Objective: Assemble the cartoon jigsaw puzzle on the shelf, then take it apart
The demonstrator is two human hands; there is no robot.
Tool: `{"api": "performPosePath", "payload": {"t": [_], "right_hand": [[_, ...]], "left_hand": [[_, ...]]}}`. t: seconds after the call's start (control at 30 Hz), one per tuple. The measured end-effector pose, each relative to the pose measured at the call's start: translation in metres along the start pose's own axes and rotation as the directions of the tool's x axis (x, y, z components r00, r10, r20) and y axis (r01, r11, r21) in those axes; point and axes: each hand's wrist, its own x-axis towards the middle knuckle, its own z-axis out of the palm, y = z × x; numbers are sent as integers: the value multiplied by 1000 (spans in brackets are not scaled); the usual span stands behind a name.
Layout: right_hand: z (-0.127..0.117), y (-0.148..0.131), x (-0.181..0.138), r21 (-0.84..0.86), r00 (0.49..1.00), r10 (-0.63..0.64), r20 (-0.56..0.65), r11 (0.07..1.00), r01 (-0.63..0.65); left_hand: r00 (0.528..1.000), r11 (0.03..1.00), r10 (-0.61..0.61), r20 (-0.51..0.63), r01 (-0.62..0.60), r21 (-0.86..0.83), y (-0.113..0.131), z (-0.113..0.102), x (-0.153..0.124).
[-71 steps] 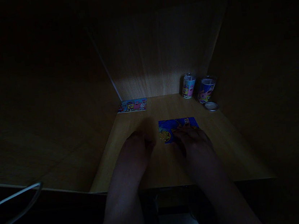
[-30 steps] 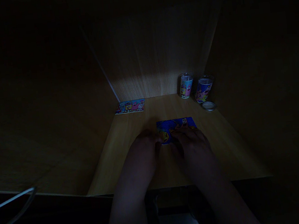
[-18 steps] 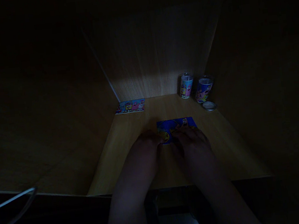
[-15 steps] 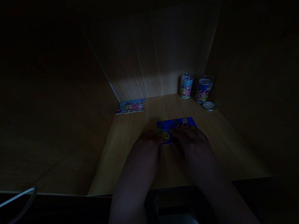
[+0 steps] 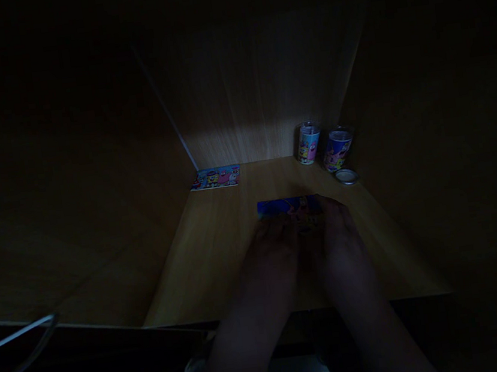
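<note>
A blue rectangular cartoon picture (image 5: 273,207), which looks like a jigsaw puzzle, lies flat on the wooden surface in front of me. My left hand (image 5: 276,243) rests over its lower left part, fingers stretched forward and nothing seen in them. Along the right edge lies my right hand (image 5: 338,223), its fingers extended and touching that side. Both hands cover much of the picture, and the dim light hides fine detail of the fingertips.
At the back left lies a second cartoon picture (image 5: 215,178). Two cartoon-printed cans stand at the back right, a light blue one (image 5: 308,145) and a dark blue one (image 5: 338,149), with a round lid (image 5: 347,176) before them. A white cable (image 5: 17,335) hangs lower left.
My left hand has moved right and forward onto the picture. My right hand has shifted from its middle to its right edge. The picture has slid very slightly left.
</note>
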Motion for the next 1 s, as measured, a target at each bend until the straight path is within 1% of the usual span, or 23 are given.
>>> {"api": "performPosePath", "payload": {"t": [0.1,0.23,0.33,0.43,0.53,0.6,0.67,0.7,0.73,0.77,0.87,0.93,1.0], "right_hand": [[2,1,0,-63,997,69,19,996,-67],[4,5,-3,-97,992,117,41,989,-112],[3,7,-5,-99,993,113,30,989,-109],[2,7,-6,-145,998,65,26,988,-61],[2,6,-6,-215,998,40,53,976,-28],[4,5,-4,-264,996,44,77,964,-22],[7,4,-3,-316,993,41,111,949,-4],[9,3,-2,-340,991,39,131,940,8],[11,2,-1,-360,987,36,159,933,23],[12,1,-1,-377,984,38,176,926,32],[15,0,1,-409,981,27,194,911,55],[15,-1,2,-420,977,34,213,906,60],[14,-2,3,-439,960,52,273,895,76]], "left_hand": [[998,998,-1,67,-3,66,8,11,1],[991,993,-78,106,68,96,12,19,0],[986,988,-129,103,120,97,12,16,-2],[983,983,-160,91,151,105,7,6,-5],[982,975,-190,25,185,119,-2,-4,-8],[975,967,-217,-45,221,128,-8,-5,-7],[962,959,-236,-135,254,130,-13,1,-3],[953,956,-236,-191,263,129,-15,6,0],[945,954,-241,-220,272,124,-16,12,3],[935,944,-277,-223,308,119,-18,19,6],[914,914,-372,-160,391,110,-20,33,14],[904,900,-409,-121,422,112,-19,35,16],[895,889,-433,-105,443,117,-19,34,17]]}}
